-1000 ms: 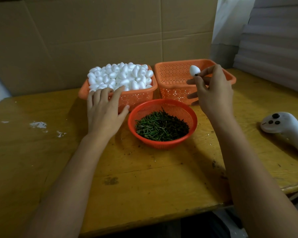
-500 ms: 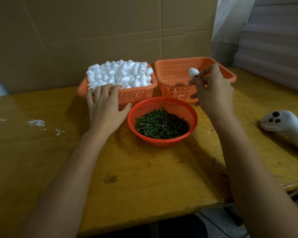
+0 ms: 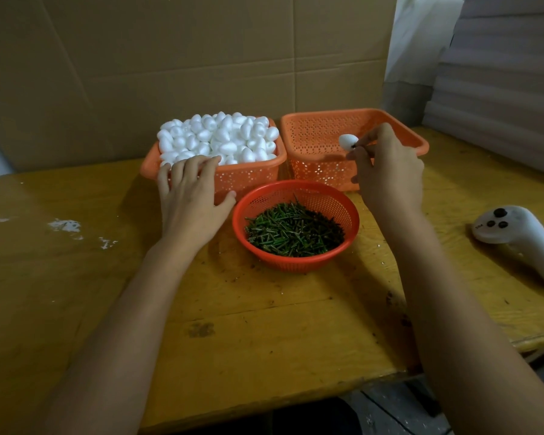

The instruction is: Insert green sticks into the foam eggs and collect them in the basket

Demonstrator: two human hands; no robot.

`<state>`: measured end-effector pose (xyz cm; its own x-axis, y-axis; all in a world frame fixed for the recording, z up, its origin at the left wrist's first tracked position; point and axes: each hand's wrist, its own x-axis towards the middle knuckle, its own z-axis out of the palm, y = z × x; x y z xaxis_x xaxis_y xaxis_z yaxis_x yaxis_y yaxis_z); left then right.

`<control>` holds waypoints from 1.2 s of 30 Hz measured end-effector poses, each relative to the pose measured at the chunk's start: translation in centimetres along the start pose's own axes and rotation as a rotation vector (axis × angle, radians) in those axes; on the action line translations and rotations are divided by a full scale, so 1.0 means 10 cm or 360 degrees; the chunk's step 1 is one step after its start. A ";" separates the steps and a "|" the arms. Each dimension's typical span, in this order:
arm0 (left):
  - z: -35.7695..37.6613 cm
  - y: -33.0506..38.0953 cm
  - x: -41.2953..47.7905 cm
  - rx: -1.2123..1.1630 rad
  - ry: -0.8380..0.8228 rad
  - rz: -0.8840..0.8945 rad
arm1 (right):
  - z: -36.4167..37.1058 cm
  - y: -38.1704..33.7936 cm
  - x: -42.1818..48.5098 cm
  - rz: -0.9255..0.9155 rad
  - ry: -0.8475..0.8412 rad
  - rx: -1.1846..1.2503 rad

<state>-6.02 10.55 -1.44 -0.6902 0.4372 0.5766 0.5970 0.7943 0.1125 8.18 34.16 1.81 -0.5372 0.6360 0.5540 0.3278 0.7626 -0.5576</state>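
1. I see my right hand point(image 3: 390, 174) pinching one foam egg point(image 3: 347, 141) over the empty orange basket point(image 3: 314, 133), far right on the bench point(image 3: 264, 324).
2. My left hand point(image 3: 190, 199) rests spread against the near wall of the full egg basket point(image 3: 248, 178), fingers point(image 3: 182, 166) touching its rim.
3. The round red bowl point(image 3: 352, 215) of green sticks point(image 3: 292, 233) sits nearer, between my hands.
4. A white controller point(image 3: 522, 240) lies far right.
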 end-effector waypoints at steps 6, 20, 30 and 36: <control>-0.01 0.01 -0.01 0.0023 -0.0007 0.0000 | 0.06 0.03 0.03 -0.0044 0.0049 -0.0113; 0.00 -0.02 -0.03 0.0200 0.0050 0.0069 | 0.12 -0.01 0.04 -0.0109 0.0161 -0.0215; 0.00 -0.01 0.00 0.0145 0.0081 0.0019 | 0.14 -0.06 0.02 -0.0195 0.0155 0.0137; 0.00 -0.01 0.00 0.0135 0.0079 0.0003 | 0.14 -0.05 0.02 -0.0200 0.0129 0.0183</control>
<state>-6.09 10.47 -1.41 -0.6667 0.4189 0.6164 0.5602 0.8272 0.0437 6.83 33.81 1.35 -0.5022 0.5474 0.6694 0.1686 0.8213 -0.5450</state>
